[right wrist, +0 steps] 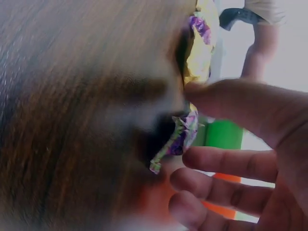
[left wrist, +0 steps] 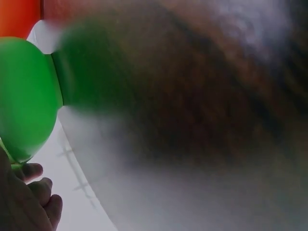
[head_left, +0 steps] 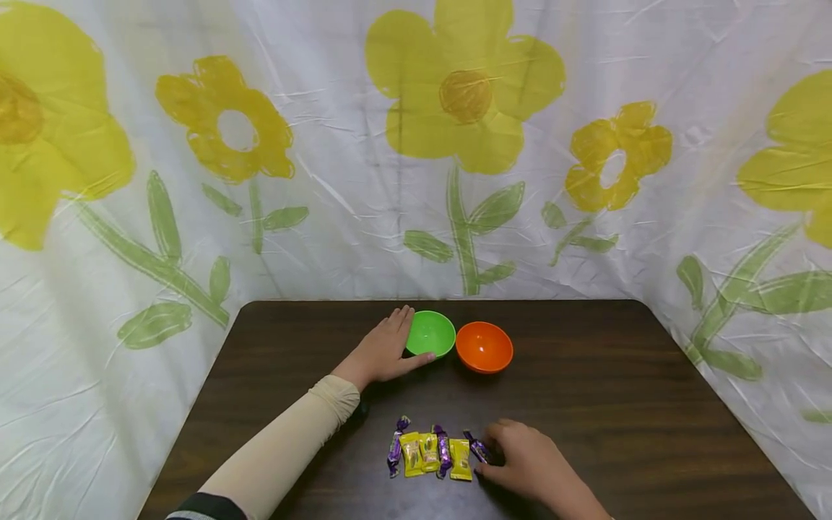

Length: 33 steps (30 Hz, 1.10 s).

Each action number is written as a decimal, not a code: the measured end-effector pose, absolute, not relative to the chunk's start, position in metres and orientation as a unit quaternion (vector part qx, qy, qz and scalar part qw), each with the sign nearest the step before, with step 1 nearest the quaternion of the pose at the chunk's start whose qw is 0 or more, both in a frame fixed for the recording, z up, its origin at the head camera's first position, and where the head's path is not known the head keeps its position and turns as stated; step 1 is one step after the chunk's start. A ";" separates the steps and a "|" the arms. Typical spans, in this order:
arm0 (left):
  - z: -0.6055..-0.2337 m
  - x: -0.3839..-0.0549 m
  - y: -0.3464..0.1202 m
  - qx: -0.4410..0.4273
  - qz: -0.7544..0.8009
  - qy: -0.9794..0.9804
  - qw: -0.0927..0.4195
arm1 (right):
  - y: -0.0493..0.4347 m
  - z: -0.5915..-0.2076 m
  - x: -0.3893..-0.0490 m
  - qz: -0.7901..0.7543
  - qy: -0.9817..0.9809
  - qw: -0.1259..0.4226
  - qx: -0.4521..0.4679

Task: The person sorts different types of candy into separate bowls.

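My left hand rests against the left side of a green bowl, fingers straight along the rim and thumb stretched across its near side. In the left wrist view, fingertips show beside the green bowl. Just right of it, an orange bowl stands close by. Nearer, my right hand is at the right end of a row of wrapped candies. A purple-wrapped candy lies between its spread thumb and fingers, which do not visibly pinch it. Left of that are yellow candies and purple ones.
Both bowls stand toward the far edge of a dark brown wooden table. A white sheet with painted yellow flowers hangs behind the table and at its sides. The left sleeve crosses the table's left part.
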<state>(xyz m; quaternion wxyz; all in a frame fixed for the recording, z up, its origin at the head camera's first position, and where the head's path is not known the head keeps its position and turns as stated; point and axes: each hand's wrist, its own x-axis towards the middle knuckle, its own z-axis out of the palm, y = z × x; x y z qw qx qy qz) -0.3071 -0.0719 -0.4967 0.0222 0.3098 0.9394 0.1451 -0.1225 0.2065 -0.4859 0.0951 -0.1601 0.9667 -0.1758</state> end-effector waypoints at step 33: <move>-0.500 -0.310 -0.066 0.306 0.101 0.946 0.020 | 0.170 -0.439 -0.267 -0.182 0.968 -0.080 -0.155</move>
